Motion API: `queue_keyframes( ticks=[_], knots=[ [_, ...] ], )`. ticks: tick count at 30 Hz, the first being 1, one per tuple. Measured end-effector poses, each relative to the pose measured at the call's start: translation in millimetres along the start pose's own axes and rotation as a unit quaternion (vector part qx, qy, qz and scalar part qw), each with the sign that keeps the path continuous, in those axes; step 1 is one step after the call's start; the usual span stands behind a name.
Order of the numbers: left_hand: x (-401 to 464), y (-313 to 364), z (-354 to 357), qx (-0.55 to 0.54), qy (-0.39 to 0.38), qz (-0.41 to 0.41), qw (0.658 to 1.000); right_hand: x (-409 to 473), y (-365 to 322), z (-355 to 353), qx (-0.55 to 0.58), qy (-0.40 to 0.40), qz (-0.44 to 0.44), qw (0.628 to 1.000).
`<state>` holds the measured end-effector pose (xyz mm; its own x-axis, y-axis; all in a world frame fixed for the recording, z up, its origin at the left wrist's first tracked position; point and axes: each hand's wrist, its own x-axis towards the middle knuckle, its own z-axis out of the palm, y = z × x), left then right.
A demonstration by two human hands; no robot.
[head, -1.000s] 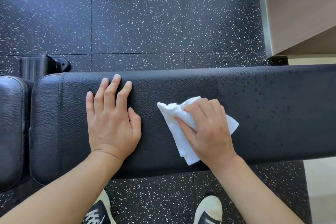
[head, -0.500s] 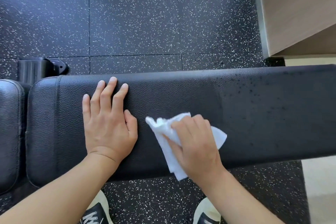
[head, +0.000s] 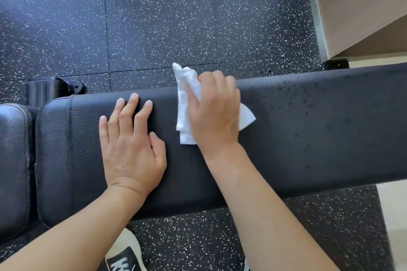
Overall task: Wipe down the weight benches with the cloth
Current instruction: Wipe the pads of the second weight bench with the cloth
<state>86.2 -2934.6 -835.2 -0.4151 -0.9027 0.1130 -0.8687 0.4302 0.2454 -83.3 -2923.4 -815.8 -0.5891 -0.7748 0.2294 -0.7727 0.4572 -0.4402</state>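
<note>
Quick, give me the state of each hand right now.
Left hand: open, fingers straight, resting flat on the bench pad.
Right hand: fingers curled over the white cloth, pressing it at the pad's far edge.

The right hand [head: 214, 112] has moved the cloth [head: 184, 103] away from the body, from the near side of the bench pad [head: 308, 130] up to its far edge, past the left hand's [head: 132, 145] fingertips.

Bench pad across the middle, both hands on top

The bench pad [head: 308, 138] runs from 9 to 3 o'clock over the floor [head: 154, 17]. The left hand [head: 132, 149] lies flat on it at centre; the right hand [head: 214, 114], toward 1 o'clock, presses the cloth [head: 184, 99] at the pad's far edge. A second pad [head: 13, 165] sits at 9 o'clock, a shoe [head: 125, 253] at 6.
</note>
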Motion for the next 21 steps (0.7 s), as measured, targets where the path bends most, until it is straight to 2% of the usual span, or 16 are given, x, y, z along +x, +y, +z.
queue_keyframes(
  ticks=[3, 6, 8, 10, 12, 13, 16, 19, 21],
  knots=[
    [-1, 0, 0, -0.004, -0.003, -0.001, 1.0, -20, -6, 0, 0.003, -0.023, -0.111, 0.994],
    [-1, 0, -1, 0.002, -0.001, 0.002, 1.0, -19, 46, -22, -0.092, -0.048, -0.147, 0.984],
    [-1, 0, 0, 0.005, -0.001, 0.002, 1.0, -9, 96, -43, -0.118, -0.017, -0.079, 0.99],
    [0, 0, 0, 0.003, -0.002, 0.002, 1.0, 2, 127, -63, -0.055, 0.035, 0.044, 0.997],
    [0, 0, -1, 0.002, -0.003, 0.004, 1.0, 4, 123, -64, -0.026, 0.039, 0.105, 0.993],
    [0, 0, -2, 0.003, -0.003, 0.003, 1.0, 4, 111, -57, -0.029, 0.027, 0.102, 0.994],
    [-1, 2, -4, -0.002, -0.006, -0.002, 1.0, -3, 57, -30, -0.037, -0.015, 0.044, 0.998],
    [0, 2, -3, -0.004, -0.011, -0.003, 1.0, -22, 1, -8, -0.032, -0.024, -0.058, 0.998],
    [-1, 0, -2, -0.006, -0.012, -0.003, 1.0, -36, -13, -4, -0.027, -0.041, -0.138, 0.989]
  ],
)
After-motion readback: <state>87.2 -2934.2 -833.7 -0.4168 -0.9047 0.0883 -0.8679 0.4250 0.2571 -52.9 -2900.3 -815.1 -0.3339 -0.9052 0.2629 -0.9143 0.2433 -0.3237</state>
